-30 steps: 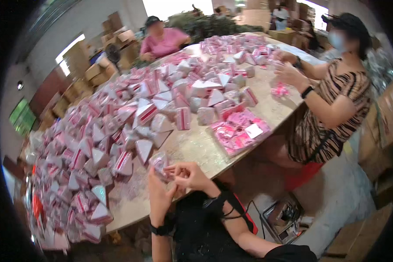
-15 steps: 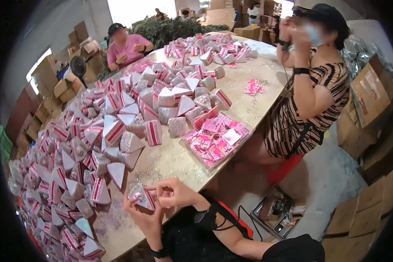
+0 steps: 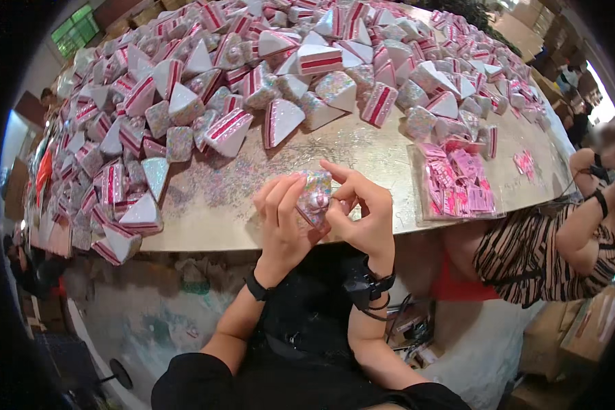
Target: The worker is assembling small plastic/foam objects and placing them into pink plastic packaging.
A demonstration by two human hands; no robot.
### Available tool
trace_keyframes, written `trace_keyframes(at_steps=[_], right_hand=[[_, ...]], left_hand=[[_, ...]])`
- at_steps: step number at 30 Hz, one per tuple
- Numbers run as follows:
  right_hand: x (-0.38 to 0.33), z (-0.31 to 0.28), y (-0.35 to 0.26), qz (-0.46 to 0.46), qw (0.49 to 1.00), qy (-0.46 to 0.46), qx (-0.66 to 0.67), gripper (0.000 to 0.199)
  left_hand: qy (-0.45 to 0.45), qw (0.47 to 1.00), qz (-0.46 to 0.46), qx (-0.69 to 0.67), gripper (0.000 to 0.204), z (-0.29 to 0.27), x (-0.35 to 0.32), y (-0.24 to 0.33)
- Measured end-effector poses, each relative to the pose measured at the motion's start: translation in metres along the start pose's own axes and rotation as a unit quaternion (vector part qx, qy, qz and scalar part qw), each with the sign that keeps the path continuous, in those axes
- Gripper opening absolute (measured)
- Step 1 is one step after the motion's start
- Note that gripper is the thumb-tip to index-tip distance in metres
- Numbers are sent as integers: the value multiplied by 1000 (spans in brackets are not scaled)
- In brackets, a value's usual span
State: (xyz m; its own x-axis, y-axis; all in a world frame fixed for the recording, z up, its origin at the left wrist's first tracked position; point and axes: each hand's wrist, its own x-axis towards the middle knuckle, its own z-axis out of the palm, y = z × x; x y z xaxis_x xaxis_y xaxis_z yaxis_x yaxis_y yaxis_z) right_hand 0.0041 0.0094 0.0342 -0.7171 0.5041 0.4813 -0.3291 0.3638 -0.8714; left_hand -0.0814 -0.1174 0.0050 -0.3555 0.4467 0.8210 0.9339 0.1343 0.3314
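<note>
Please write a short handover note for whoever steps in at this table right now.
Left hand: holds a small glittery box from the left, above the near table edge.
Right hand: fingertips pinch at the box's front face.
Done: a big heap of finished pink-and-white wedge boxes covers the far side of the table.
Left: the box in hand is not yet set down; a stack of pink tags lies to the right. A neighbour in a striped top works beside.

Large glitter-dusted table (image 3: 266,225), cardboard boxes (image 3: 581,335), green-lit window (image 3: 75,27)
</note>
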Motion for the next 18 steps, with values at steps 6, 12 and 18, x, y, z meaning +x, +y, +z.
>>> trace_keyframes(at_steps=[6, 12, 18], right_hand=[[-4, -2, 1, -6, 999, -18, 41, 8], [-4, -7, 7, 8, 999, -24, 31, 9], [-2, -6, 14, 8, 998, -27, 63, 9]], left_hand=[[11, 1000, -21, -9, 70, 0, -2, 3], [-8, 1000, -6, 14, 68, 2, -1, 3], [1, 1000, -27, 3, 72, 4, -1, 3]])
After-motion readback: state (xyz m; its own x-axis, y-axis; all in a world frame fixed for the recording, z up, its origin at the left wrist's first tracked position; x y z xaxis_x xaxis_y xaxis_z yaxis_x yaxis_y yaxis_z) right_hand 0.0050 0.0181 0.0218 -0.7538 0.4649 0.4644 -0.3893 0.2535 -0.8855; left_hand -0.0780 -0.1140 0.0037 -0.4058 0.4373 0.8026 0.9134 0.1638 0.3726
